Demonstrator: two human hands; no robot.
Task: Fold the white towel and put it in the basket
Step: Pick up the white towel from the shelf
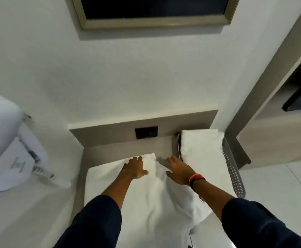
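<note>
A white towel (146,199) lies spread over the narrow beige counter (110,151), its near end hanging toward me. My left hand (134,167) rests flat on the towel's far left corner, fingers apart. My right hand (179,170) lies palm down on the far right part of the towel, fingers spread, beside a rumpled fold. At the right of the counter stands a grey perforated basket (233,169), and a folded white towel (200,145) lies in it.
A black socket plate (146,132) sits in the counter's back panel. A white wall-mounted hair dryer with a coiled cord (11,140) is at the left. A framed dark screen (155,9) hangs above. A wooden partition with shelves (271,97) stands at the right.
</note>
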